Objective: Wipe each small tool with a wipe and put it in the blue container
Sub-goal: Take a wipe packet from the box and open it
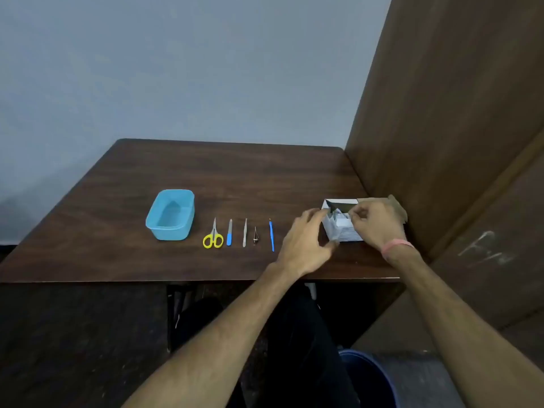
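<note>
An empty blue container [170, 214] sits left of centre on the dark wooden table [103, 225]. To its right, in a row, lie yellow-handled scissors [213, 238], a blue-handled nail file [229, 236], silver tweezers [244, 232], a small dark clipper-like tool [255, 235] and a thin blue stick tool [271, 234]. At the right stands an open white box of wipes [343, 231]. My left hand [306, 245] grips the box's left side. My right hand [378, 223] pinches something at the box's opening; what it pinches is hidden by the fingers.
A brown wooden partition [441, 128] rises along the table's right side, just behind the box. A grey wall stands behind the table. Below the front edge are dark legs and a blue bucket [368, 378] on the floor at lower right.
</note>
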Motion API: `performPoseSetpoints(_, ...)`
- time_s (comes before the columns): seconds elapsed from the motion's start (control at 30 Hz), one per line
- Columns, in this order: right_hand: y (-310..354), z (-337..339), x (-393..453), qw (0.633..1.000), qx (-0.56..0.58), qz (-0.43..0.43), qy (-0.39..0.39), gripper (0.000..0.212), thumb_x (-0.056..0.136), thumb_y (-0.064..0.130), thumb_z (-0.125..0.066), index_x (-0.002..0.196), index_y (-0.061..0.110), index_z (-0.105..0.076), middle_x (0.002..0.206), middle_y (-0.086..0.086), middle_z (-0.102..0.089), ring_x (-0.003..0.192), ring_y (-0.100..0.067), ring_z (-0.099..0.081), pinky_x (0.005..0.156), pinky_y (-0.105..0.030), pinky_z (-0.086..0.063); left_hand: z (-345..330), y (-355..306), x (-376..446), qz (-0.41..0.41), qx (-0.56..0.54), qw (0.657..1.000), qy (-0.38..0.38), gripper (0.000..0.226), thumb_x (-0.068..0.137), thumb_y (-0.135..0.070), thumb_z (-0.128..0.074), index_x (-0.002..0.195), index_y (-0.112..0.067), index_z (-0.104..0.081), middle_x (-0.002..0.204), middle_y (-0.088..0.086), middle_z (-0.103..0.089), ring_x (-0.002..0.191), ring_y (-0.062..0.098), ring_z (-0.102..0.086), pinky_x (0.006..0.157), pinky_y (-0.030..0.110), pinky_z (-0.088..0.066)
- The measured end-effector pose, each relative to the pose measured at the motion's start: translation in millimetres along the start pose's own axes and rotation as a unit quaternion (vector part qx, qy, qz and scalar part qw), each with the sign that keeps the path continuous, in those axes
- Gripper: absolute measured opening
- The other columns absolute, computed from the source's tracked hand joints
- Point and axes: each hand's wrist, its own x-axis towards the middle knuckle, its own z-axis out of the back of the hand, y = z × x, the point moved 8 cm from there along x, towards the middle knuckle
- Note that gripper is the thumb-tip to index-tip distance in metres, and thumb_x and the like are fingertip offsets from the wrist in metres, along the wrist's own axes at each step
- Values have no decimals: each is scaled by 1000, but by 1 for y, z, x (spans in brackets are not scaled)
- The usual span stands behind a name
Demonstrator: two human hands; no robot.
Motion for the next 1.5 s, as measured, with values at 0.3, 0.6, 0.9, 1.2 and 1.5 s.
performPoseSetpoints(0.3, 5, -13, 34, 985, -111, -12, 130, 27, 109, 24, -63, 128, 31, -80, 126, 4, -80, 123, -21, -70, 87, -25, -30, -46, 29, 29, 73, -78, 994, 17, 145, 77, -38, -100, 179, -21, 1, 188, -7, -5, 170, 17, -26, 125, 54, -45)
performPoseSetpoints(0.6, -6, -41, 53, 968, -153, -32, 197, 40, 98, 44, -81, 134, 26, -78, 115, 0, -82, 110, -23, -72, 90, -41, -54, -61, 44, 47, 41, -40, 998, -12, 128, 82, -43, -95, 179, -19, -15, 169, -1, -52, 149, 22, -57, 121, 48, -47)
performPoseSetpoints(0.9, -7, -56, 65, 952, -182, -31, 242, 48, 95, 37, -87, 138, 22, -74, 136, 0, -76, 123, -23, -69, 93, -37, -49, -58, 39, 49, 30, -33, 999, 6, 138, 80, -51, -94, 179, -26, -1, 177, -5, -43, 147, 23, -58, 120, 50, -45)
performPoseSetpoints(1.2, -18, -54, 73, 957, -132, -42, 256, 30, 84, 35, -97, 104, 24, -78, 117, 3, -74, 104, -17, -65, 76, -29, -46, -53, 41, 46, 56, -65, 996, -10, 136, 77, -48, -99, 179, -22, -13, 164, -4, -55, 145, 17, -60, 120, 54, -48)
performPoseSetpoints(1.5, -26, -62, 75, 959, -80, -8, 272, 26, 85, 33, -96, 105, 25, -84, 123, 1, -75, 105, -16, -64, 78, -26, -50, -54, 43, 45, 59, -76, 995, -12, 138, 72, -53, -101, 178, -33, -15, 162, -13, -55, 125, 21, -70, 109, 48, -59)
